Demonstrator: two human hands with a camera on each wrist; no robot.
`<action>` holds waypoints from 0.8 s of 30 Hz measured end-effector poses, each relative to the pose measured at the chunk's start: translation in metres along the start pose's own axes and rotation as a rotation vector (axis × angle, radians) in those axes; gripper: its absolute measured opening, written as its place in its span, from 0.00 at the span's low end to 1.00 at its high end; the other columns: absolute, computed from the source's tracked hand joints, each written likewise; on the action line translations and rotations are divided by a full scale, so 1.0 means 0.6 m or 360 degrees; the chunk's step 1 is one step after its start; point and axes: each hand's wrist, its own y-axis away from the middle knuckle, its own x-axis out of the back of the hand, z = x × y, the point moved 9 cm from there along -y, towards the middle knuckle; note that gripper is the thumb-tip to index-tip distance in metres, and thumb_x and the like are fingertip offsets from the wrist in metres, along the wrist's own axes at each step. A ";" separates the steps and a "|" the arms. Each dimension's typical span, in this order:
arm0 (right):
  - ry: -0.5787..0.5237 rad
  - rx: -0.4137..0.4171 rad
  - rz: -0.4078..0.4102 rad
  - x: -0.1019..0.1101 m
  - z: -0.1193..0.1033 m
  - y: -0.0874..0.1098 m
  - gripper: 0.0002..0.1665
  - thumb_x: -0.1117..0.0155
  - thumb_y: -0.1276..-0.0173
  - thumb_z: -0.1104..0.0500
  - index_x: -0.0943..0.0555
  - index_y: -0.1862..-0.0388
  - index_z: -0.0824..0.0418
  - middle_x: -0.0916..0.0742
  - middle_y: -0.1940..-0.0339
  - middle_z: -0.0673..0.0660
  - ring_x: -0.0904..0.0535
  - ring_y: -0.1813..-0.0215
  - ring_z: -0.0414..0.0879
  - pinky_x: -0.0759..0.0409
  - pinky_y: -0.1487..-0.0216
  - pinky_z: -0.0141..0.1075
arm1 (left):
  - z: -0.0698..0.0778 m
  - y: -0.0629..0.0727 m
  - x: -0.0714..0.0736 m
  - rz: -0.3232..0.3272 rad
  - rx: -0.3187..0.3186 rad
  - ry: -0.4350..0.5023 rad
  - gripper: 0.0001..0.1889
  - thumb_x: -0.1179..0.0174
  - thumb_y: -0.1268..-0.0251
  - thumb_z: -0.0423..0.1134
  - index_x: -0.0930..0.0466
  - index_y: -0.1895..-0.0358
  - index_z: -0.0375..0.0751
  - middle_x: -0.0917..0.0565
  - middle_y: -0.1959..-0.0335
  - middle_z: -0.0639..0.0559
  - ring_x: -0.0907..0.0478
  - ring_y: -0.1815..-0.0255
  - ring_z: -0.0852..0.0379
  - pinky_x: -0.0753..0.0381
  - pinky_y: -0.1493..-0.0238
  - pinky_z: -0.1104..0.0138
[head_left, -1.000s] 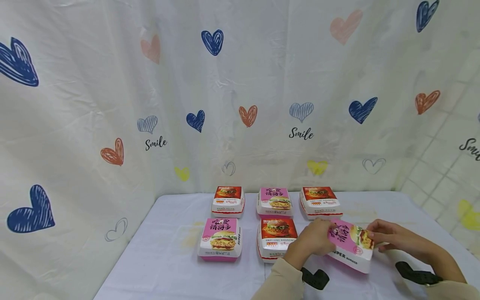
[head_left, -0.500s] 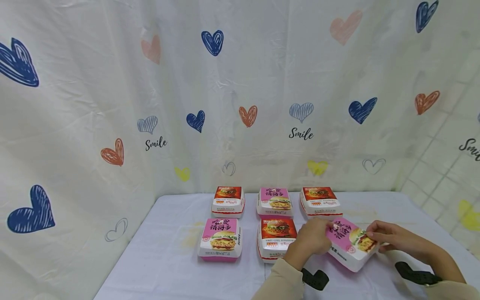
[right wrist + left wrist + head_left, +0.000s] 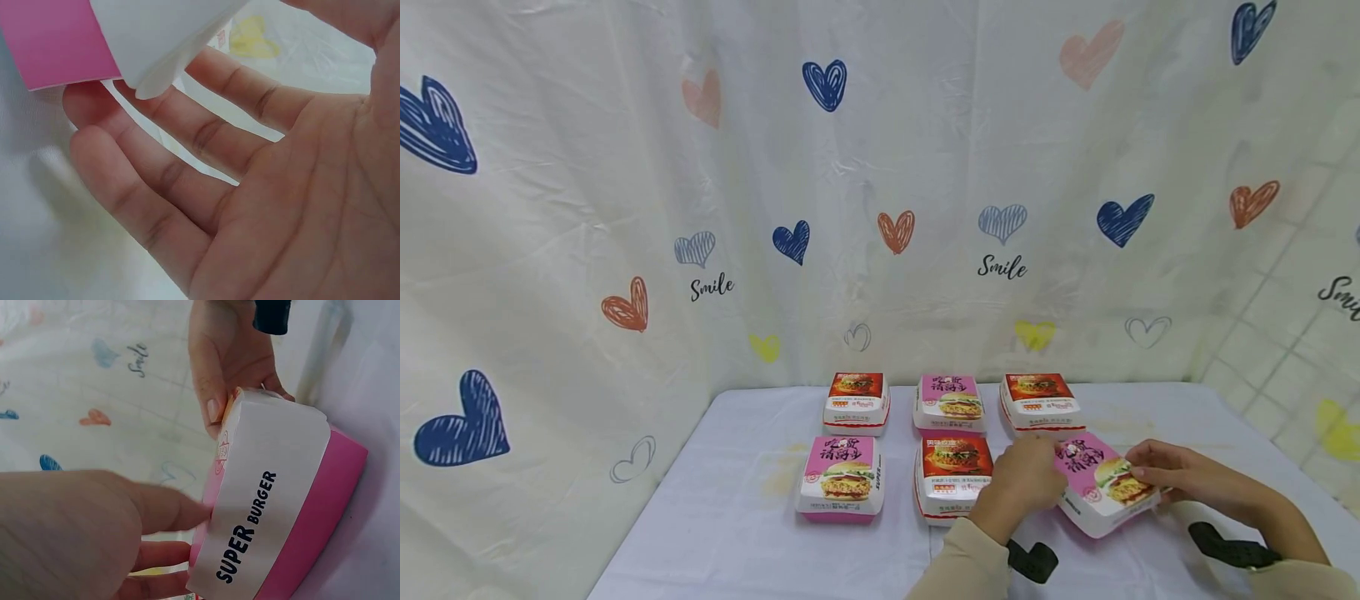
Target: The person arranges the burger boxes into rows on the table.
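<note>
A pink and white burger box (image 3: 1090,479) sits turned at an angle at the table's right front, between both hands. My left hand (image 3: 1026,479) grips its left corner; in the left wrist view, the thumb lies on the lid and other fingers reach along the side of the box (image 3: 269,500) lettered "SUPER BURGER". From the opposite corner, my right hand (image 3: 1195,479) pinches it with the thumb on the lid. The right wrist view shows the right fingers (image 3: 206,137) spread behind and under the white lid edge (image 3: 156,44) and pink base.
Left of my left hand stand a red-topped burger box (image 3: 955,475) and a pink one (image 3: 842,475). Behind them is a row with a red box (image 3: 856,404), a pink box (image 3: 949,400) and another red box (image 3: 1041,404). A heart-print curtain (image 3: 925,167) hangs behind the white-covered table (image 3: 715,517).
The held burger box has turned counterclockwise, its front corner shifting left and slightly back. Both hands stay on it with little movement. The other boxes have not moved.
</note>
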 end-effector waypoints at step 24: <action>-0.0040 0.0056 -0.0069 -0.015 -0.011 0.004 0.23 0.53 0.17 0.54 0.33 0.26 0.50 0.20 0.46 0.56 0.20 0.56 0.46 0.18 0.56 0.39 | 0.001 0.002 -0.014 -0.0133 -0.0034 -0.0209 0.47 0.25 0.63 0.74 0.25 0.34 0.62 0.25 0.39 0.66 0.26 0.49 0.65 0.19 0.45 0.66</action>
